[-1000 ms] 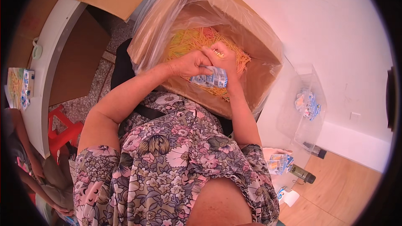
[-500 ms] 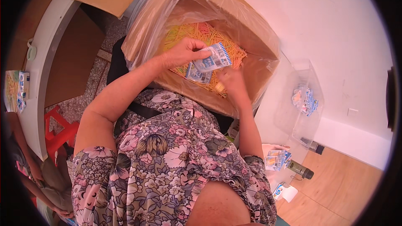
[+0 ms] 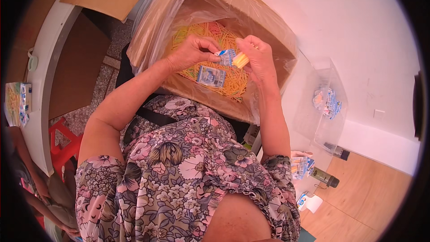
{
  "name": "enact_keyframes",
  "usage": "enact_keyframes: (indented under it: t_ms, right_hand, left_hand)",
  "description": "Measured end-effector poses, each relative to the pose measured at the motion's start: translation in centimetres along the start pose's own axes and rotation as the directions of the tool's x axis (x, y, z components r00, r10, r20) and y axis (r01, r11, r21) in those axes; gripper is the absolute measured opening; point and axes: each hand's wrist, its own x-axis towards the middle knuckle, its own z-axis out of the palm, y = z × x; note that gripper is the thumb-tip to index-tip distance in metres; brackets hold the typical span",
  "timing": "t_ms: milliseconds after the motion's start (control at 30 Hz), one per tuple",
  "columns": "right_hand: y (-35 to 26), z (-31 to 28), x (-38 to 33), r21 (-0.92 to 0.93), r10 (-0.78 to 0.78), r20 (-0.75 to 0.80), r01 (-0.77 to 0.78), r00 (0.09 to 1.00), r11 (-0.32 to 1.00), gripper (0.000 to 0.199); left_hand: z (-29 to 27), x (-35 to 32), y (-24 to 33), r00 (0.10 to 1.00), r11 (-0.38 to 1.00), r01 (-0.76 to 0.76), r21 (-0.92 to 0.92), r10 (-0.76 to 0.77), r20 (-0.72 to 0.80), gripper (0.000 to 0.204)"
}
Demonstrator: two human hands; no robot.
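Note:
Over the open cardboard box, my left hand [image 3: 193, 54] pinches the edge of a small clear plastic bag [image 3: 226, 57] with blue print. My right hand [image 3: 259, 56] is closed around a short bundle of pale yellow sticks [image 3: 240, 60], held against the bag's other end. Whether the bundle's tip is inside the bag I cannot tell. A second blue-printed bag [image 3: 211, 76] lies flat on the loose thin sticks [image 3: 197, 31], which are orange, yellow, green and pink.
The cardboard box [image 3: 273, 31] is lined with clear plastic film. To the right stand a clear plastic bin [image 3: 329, 69] with packets, more filled packets [image 3: 301, 166] and a dark bottle [image 3: 325, 177]. A red stool [image 3: 62, 145] and another person's arms [image 3: 47, 206] are at left.
My right hand has risen from the sticks with a yellow bundle and met the bag. My left hand has moved slightly left and turned the bag, uncovering the second one.

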Motion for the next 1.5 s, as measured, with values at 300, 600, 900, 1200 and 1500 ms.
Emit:
enact_keyframes:
  t_ms: [300, 600, 900, 1200, 1500]
  right_hand:
    - [-0.3, -0.7, 0.4, 0.02, 0.005, -0.032, -0.004, 0.999, 1.0, 0.021]
    - [0.6, 1.8, 0.5, -0.687, -0.457, -0.051, 0.301, 0.888, 0.662, 0.019]
    - [3.9, 0.8, -2.6, -0.725, -0.685, -0.044, 0.448, 0.727, 0.523, 0.019]
    - [4.2, -18.0, -25.9, -0.384, -0.435, -0.689, 0.218, 0.58, 0.897, 0.023]
    - [15.5, -28.0, -40.2, -0.717, -0.691, -0.539, -0.692, 0.482, 0.077, 0.038]
  left_hand:
    - [-0.1, 0.1, 0.2, 1.0, 0.999, 0.03, -0.015, -0.03, -0.007, 0.01]
    - [0.0, -0.2, 0.1, 0.991, 0.992, 0.121, -0.03, -0.122, -0.054, 0.015]
    - [0.9, 0.8, 0.1, 0.962, 0.93, 0.266, 0.254, -0.272, -0.012, 0.025]
    - [0.7, -0.3, 0.6, 0.974, 0.952, 0.216, 0.219, -0.224, 0.014, 0.033]
    - [4.5, 5.0, 0.0, 0.868, 0.594, -0.091, 0.799, -0.346, 0.356, 0.02]
